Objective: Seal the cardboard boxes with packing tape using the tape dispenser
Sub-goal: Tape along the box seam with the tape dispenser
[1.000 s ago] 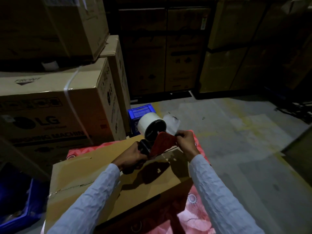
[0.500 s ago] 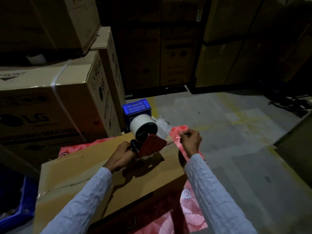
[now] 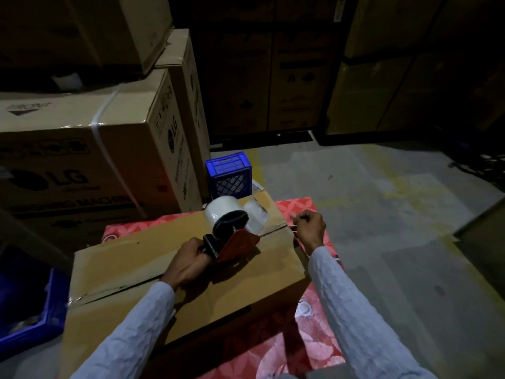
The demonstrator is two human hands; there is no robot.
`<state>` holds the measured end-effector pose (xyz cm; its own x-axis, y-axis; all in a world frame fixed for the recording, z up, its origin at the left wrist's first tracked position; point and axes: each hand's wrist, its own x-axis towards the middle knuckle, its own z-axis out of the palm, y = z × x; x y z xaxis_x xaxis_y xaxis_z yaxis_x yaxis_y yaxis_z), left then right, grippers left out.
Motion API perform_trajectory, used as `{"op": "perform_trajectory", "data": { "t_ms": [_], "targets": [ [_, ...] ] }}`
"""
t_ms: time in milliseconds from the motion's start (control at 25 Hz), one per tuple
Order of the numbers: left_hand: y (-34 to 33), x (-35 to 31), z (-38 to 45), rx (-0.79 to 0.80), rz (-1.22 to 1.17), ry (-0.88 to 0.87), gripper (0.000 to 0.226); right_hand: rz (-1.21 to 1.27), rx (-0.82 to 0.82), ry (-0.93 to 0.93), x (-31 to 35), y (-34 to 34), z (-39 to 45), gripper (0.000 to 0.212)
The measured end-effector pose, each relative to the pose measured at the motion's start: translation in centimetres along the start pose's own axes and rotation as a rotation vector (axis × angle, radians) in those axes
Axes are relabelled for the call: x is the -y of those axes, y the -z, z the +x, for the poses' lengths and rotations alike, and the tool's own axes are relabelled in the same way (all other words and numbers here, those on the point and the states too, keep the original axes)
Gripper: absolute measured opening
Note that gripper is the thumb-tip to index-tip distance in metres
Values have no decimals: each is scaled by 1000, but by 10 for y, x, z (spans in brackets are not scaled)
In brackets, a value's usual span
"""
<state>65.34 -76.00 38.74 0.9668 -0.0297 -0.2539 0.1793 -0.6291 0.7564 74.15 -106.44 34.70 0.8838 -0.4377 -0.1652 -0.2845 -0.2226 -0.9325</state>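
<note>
Cardboard fills the head view: the box (image 3: pixel 175 272) lies on a red patterned cloth (image 3: pixel 273 348) on the floor, its long axis running from lower left to upper right, and the seam (image 3: pixel 273 230) between its top flaps follows that same line. The dispenser (image 3: pixel 232 239) sits on the box top near the far right end, just over the seam, with the white tape roll (image 3: pixel 220 213) standing up behind its red plate. The left hand (image 3: pixel 188 262) grips the dispenser's handle, fingers curled round it, on the side of the dispenser toward the box's near left end. The right hand (image 3: pixel 310 228) hovers off the box's far right edge, its fingers curled and pinched together on what looks like the free end of the tape; the strip itself is too faint to make out, though a loose clear flap (image 3: pixel 255 214) shows beside the roll.

The coming move seems to turn on this: the unsealed seam stretches away from the dispenser toward the near left end, so the left hand, the nearer one, would have to draw the tool along that axis while the right hand anchors the tape over the far right edge.

Against the frame half a second ago, the right hand is lower and closer to the box's end, and the dispenser has settled nearer the flaps. A second ago both hands were together at the dispenser's red plate, the right one picking at it.
</note>
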Motion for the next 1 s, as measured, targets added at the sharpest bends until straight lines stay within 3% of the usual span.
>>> {"op": "perform_trajectory", "data": {
  "t_ms": [280, 440, 600, 680, 800, 960, 1000],
  "targets": [
    [-3, 6, 3, 6, 21, 5, 26, -80, 6, 79, 7, 5, 0, 26],
    [-6, 10, 4, 12, 43, 9, 25, -108, 3, 15, -3, 1, 6, 26],
    [-9, 9, 2, 13, 73, 11, 27, 53, 29, -284, -7, 1, 6, 6],
    [-10, 12, 4, 4, 87, 22, 29, 183, 46, -435, -14, -3, 9, 21],
    [-11, 15, 5, -2, 121, 16, 34, 297, 58, -515, -30, -7, 18, 44],
    [-14, 17, 6, -1, 151, -3, 34, 260, 201, -633, -42, -9, 33, 25],
    [-14, 18, 7, -4, 155, -2, 34, 221, 215, -641, -40, -10, 36, 28]
  ]
}}
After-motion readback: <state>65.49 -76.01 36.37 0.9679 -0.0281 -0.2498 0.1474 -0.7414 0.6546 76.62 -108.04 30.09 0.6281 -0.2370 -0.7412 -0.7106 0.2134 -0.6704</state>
